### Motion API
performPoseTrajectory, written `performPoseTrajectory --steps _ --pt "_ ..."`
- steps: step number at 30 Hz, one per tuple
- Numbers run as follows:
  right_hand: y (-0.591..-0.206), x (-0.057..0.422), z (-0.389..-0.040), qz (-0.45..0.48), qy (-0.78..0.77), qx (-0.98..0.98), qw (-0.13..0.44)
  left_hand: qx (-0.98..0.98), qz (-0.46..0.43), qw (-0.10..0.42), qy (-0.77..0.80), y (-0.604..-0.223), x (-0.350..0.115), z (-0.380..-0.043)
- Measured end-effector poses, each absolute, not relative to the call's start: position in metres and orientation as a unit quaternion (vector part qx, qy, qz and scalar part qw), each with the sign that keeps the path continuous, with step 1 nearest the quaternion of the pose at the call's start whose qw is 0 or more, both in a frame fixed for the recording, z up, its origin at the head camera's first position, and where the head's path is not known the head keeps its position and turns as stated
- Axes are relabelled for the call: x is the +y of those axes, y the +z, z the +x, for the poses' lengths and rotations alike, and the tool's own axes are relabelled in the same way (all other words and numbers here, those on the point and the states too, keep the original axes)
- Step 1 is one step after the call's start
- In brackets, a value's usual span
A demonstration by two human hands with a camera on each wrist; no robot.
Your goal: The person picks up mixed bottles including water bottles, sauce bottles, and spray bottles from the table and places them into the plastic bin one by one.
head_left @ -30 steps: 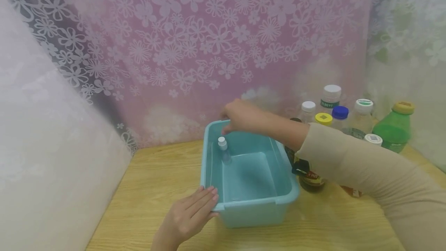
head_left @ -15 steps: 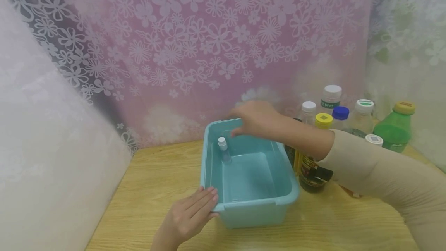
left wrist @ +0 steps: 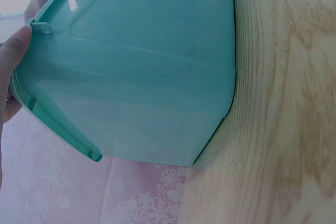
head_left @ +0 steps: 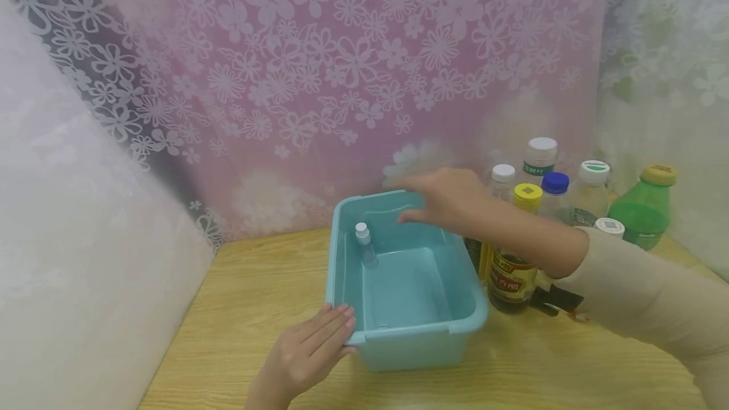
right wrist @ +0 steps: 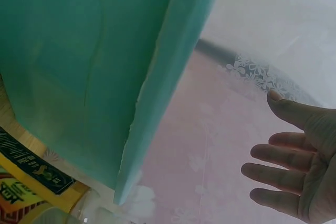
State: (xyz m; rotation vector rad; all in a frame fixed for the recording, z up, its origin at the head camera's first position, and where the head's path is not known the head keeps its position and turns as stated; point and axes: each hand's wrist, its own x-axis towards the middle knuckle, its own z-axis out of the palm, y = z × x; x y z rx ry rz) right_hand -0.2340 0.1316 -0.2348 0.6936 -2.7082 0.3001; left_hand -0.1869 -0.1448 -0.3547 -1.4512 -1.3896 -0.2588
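A light-blue plastic basin (head_left: pixel 407 334) sits on the wooden table. My left hand (head_left: pixel 310 353) holds its near left corner, fingers laid over the rim and thumb against the outside, as the left wrist view shows with the thumb (left wrist: pixel 16 48). Inside the basin, a small clear bottle with a white cap (head_left: pixel 366 245) stands upright by the left wall. Above the basin's far right part is my right hand (head_left: pixel 450 198), holding nothing. In the right wrist view its fingers (right wrist: pixel 281 177) are spread and straight, apart from the basin rim (right wrist: pixel 152 114).
Several bottles crowd the table right of the basin: a dark sauce bottle (head_left: pixel 509 280), a yellow-capped bottle (head_left: pixel 528 193), a blue-capped one (head_left: pixel 555 183), white-capped ones and a green bottle (head_left: pixel 640 211). My right forearm crosses over them. Flowered curtains (head_left: pixel 364 81) hang behind the table.
My right hand has moved right, away from the small bottle and across the basin's far end. The left hand, the basin and the small bottle have stayed in place.
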Motion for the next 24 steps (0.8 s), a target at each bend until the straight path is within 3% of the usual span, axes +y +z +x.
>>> performPoseTrajectory --steps 16,24 --pt "-0.240 0.178 -0.216 0.229 0.131 -0.933 0.245 -0.585 -0.605 0.529 -0.108 -0.356 -0.145 -0.187" --pt "-0.242 0.202 -0.215 0.220 0.111 -0.913 0.325 -0.585 -0.607 0.526 -0.112 -0.356 -0.144 -0.187"
